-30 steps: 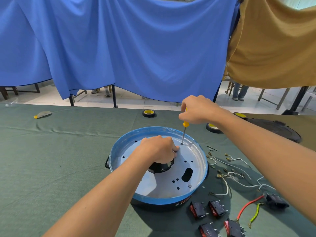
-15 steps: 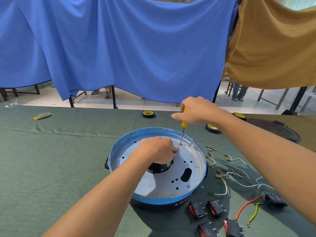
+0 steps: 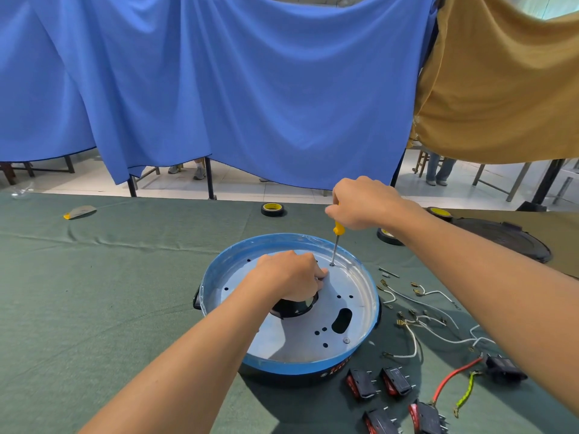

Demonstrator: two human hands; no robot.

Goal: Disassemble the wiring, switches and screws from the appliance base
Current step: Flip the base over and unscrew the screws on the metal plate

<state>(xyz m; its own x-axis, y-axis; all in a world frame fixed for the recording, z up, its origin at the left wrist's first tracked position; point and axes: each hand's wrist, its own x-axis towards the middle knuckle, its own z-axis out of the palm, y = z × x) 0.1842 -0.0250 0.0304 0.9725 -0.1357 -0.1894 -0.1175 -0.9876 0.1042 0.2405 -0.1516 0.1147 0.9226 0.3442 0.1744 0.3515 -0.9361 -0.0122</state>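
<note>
Right hand [image 3: 365, 203] regripped screwdriver [image 3: 336, 245] (in base [image 3: 297, 363]).

Makeshift workshop, green cloth-covered table [image 3: 94, 277], hung blue sheet [image 3: 235, 89], tape roll [image 3: 272, 209], loose switches [image 3: 362, 383]

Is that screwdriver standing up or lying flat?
Standing almost upright. The right hand grips the screwdriver by its yellow handle from above, and the tip sits at a hole in the base.
</note>
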